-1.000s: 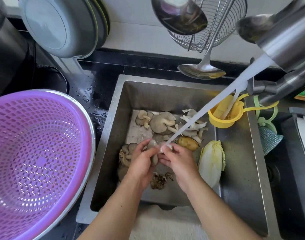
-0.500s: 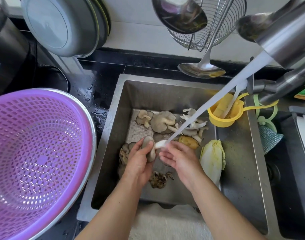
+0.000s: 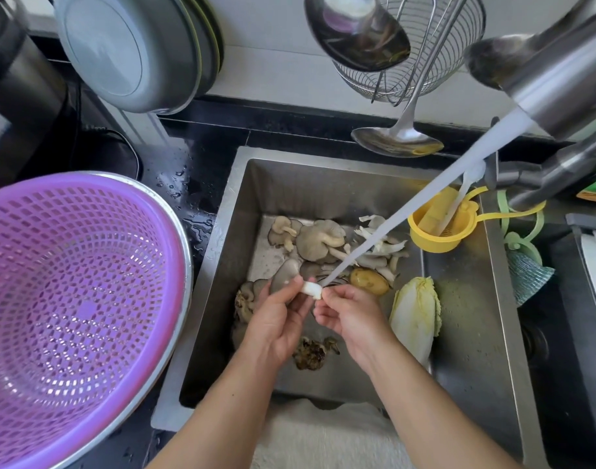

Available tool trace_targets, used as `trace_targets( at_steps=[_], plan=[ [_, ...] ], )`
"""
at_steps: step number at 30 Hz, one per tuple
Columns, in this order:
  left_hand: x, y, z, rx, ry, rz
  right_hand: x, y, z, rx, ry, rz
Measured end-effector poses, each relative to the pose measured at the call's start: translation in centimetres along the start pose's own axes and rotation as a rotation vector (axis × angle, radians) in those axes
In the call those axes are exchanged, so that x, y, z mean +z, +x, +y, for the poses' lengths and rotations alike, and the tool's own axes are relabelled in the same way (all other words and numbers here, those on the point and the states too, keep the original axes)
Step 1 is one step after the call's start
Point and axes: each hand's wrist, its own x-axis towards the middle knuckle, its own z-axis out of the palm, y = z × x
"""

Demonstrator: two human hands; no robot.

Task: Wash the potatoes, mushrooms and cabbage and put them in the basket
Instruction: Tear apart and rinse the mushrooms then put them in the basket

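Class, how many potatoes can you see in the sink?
1: the potato lies on the sink floor between the mushrooms and the cabbage. Others may be hidden under the mushrooms.

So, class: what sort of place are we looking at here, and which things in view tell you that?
Most likely a home kitchen: a steel sink under a running tap, ladles hanging on the tiled wall, and mushrooms and a cabbage waiting to be washed.
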Motion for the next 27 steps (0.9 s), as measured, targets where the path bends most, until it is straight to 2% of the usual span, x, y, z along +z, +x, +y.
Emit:
trace_targets(
  at_steps=[2,4,6,7,10,12,16,20,24,27],
  plan=[
    [0.1,0.1,0.1,0.032,-0.013,0.038,-0.3,0.0,0.3,0.022,-0.104,0.05],
    [0.1,0.4,0.3,0.062,-0.033,0.061,-1.2,0.2,0.6,0.039,-0.398,0.093],
    [0.0,0.4,0.2,0.076,-0.024,0.075,-1.8,-0.1,0.7,0.04,-0.63,0.064],
    [0.1,0.3,0.0,0.073,0.002,0.076,-1.9,-0.3,0.7,0.026,-0.618,0.059],
    [0.5,-0.2,-0.6,0.076,0.104,0.021,-1.1,-0.7,0.1,-0.004,-0.27,0.006],
    [0.3,-0.2,-0.6,0.084,0.118,-0.035,-0.4,-0.4,-0.2,-0.019,-0.157,-0.035],
    [0.4,-0.7,-0.4,0.132,0.258,-0.086,0.3,0.2,-0.4,-0.063,-0.171,-0.013],
    [0.3,-0.4,-0.8,0.137,0.292,-0.099,0.9,0.6,-0.6,-0.035,-0.141,0.023],
    [0.2,-0.3,-1.2,0.007,0.39,-0.116,1.6,0.7,-1.4,0.074,0.032,-0.035],
    [-0.1,0.0,-1.3,-0.047,0.411,-0.124,2.0,0.7,-1.4,0.139,0.027,-0.022]
  ],
)
